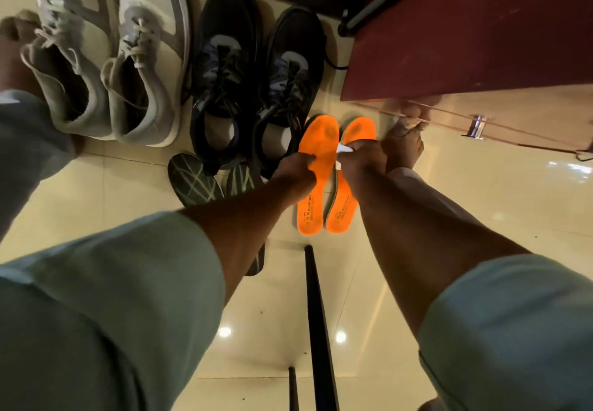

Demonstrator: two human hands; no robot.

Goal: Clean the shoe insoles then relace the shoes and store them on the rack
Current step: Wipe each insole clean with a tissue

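Two orange insoles lie side by side on the cream tiled floor, the left orange insole [316,166] and the right orange insole [349,173]. My left hand [295,166] presses on the left one at its middle. My right hand [362,157] is closed on a white wipe [344,149] that touches the insoles between them. Two dark patterned insoles [195,182] rest to the left, partly under my left forearm. A black pair of shoes [253,89] stands just behind the insoles. A white and grey pair of shoes [109,54] stands further left.
A dark red cabinet [465,32] juts out at the upper right, with a metal foot [478,126]. My bare foot [404,147] rests beside the right insole. A thin black bar [316,314] runs along the floor below the insoles.
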